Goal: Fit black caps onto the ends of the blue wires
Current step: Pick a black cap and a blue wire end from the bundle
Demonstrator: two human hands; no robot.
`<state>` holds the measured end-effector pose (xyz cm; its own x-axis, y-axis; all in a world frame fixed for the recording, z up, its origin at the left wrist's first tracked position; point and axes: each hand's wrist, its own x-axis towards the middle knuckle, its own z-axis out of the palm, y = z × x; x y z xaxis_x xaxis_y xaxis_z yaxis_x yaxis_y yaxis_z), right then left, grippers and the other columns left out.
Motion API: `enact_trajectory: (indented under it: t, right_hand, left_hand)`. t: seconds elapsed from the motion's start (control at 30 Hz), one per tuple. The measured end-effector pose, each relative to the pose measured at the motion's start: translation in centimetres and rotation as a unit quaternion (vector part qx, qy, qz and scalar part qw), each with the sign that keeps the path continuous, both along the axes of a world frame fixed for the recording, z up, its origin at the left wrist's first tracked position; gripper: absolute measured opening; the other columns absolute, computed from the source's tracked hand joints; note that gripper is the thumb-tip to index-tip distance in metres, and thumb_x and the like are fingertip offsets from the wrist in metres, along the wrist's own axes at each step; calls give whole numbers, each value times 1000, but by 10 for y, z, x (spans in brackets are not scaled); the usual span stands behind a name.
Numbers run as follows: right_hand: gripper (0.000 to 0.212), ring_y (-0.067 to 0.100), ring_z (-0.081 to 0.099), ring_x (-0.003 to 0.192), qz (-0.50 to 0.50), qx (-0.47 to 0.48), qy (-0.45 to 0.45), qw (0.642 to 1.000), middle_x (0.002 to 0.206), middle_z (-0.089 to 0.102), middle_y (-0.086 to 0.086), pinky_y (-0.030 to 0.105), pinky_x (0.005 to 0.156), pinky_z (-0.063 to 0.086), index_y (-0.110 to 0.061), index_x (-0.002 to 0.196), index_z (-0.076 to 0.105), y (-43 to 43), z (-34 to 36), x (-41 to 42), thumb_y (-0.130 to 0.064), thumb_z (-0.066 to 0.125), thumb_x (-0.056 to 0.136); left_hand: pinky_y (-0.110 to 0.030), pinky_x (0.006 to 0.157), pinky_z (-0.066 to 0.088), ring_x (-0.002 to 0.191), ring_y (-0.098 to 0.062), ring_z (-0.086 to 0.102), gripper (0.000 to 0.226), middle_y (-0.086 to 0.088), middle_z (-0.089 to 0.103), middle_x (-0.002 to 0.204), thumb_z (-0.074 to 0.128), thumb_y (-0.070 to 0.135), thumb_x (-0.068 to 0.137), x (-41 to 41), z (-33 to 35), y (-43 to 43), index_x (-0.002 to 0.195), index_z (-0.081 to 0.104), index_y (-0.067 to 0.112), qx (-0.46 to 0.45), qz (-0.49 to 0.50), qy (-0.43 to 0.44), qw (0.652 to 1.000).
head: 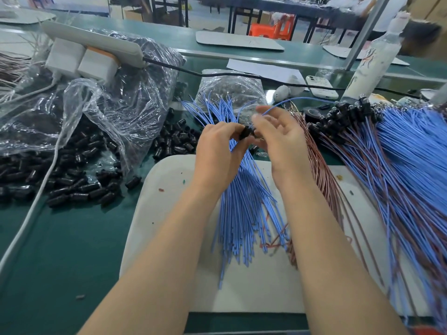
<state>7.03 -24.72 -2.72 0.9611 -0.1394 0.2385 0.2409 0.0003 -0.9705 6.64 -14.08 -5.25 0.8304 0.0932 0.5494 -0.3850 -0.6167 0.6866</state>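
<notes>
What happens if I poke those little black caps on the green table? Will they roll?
Probably yes: the small black plastic caps look like short round tubes lying on their sides, so they would likely roll. They seem light, since many heap loosely in a thin clear plastic bag.

Green-topped table (pixel 60 250). Well beyond the left grip (pixel 217 151): dark-legged table (pixel 290 6), pale floor (pixel 205 18), cardboard box (pixel 134 12). Beyond the right grip (pixel 278 141): orange plastic stool (pixel 273 27). Lighting even.

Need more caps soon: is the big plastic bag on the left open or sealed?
Open: the plastic bag gapes, black caps spilling onto the table.
</notes>
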Motion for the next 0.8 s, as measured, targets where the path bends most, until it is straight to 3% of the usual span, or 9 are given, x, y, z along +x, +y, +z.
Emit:
enact_trajectory:
  t: [0.1, 0.27, 0.33, 0.4, 0.47, 0.53, 0.63, 0.7, 0.8]
  right_hand:
    - [13, 7, 54, 67, 5, 111, 17, 994, 73, 63, -8, 20, 63, 48, -22, 84, 66, -6, 3, 1, -17, 59, 93]
    - [19, 13, 66, 81, 14, -78, 2, 997, 81, 69, -5, 33, 83, 55, -23, 88, 68, 1, -3, 0, -25, 52, 98]
    - [20, 8, 69, 87, 54, -99, 14, 994, 88, 72, -8, 31, 81, 56, -30, 98, 64, 6, -3, -3, -34, 44, 100]
    - [22, 15, 69, 91, 94, -102, 36, 990, 98, 71, 0, 35, 77, 59, -31, 102, 60, 10, -2, -5, -38, 40, 101]
    - [29, 23, 66, 98, 103, -136, 47, 984, 109, 67, 9, 46, 84, 57, -19, 113, 57, 14, 0, -7, -39, 41, 100]
    - [38, 22, 64, 105, 106, -133, 66, 983, 116, 64, 9, 48, 92, 52, -13, 127, 49, 19, 1, -9, -38, 46, 99]
    - [41, 15, 63, 104, 98, -147, 59, 983, 112, 66, 5, 38, 98, 48, -14, 133, 45, 23, 0, -11, -33, 50, 98]
    - [36, 14, 63, 86, 104, -132, 55, 984, 91, 66, 2, 36, 88, 51, -12, 130, 47, 22, 1, -11, -27, 51, 98]
    - [20, 14, 59, 59, 165, -90, 62, 980, 62, 61, 1, 33, 65, 52, -9, 117, 53, 12, 4, -11, -14, 52, 97]
  left_hand:
    - [-25, 84, 40, 92, -21, 55, 18, -1, 68, 92, 68, 21, 87, -1, -1, 0, 100, 70, 10, 11, -10, -11, 1000]
    - [-21, 81, 41, 89, -13, 56, 16, 3, 67, 92, 65, 20, 89, -5, 5, -4, 101, 70, 11, -32, -27, -17, 999]
    - [-11, 74, 42, 79, 0, 58, 12, 6, 69, 87, 62, 17, 90, -7, 9, -6, 97, 70, 12, -107, -45, 8, 993]
    - [-12, 66, 45, 68, 1, 59, 13, 8, 68, 76, 61, 20, 91, -6, 11, -6, 93, 70, 11, -209, -55, 54, 975]
    - [-20, 52, 47, 54, -4, 58, 17, 9, 63, 61, 60, 22, 93, -4, 13, -3, 89, 68, 7, -333, -84, 121, 931]
    - [-16, 43, 43, 45, -4, 55, 22, 8, 60, 53, 56, 23, 95, -4, 15, -1, 84, 67, 7, -468, -149, 206, 846]
    - [-18, 60, 43, 53, -5, 58, 40, 5, 65, 58, 52, 27, 96, -1, 17, 5, 66, 74, 16, -571, -220, 304, 730]
    - [-21, 64, 44, 55, -7, 57, 33, 3, 65, 60, 51, 28, 96, 0, 17, 9, 74, 71, 14, -583, -250, 329, 700]
    - [-24, 55, 51, 45, -13, 53, 20, -4, 59, 60, 53, 24, 94, -2, 19, 14, 82, 59, 8, -573, -269, 350, 691]
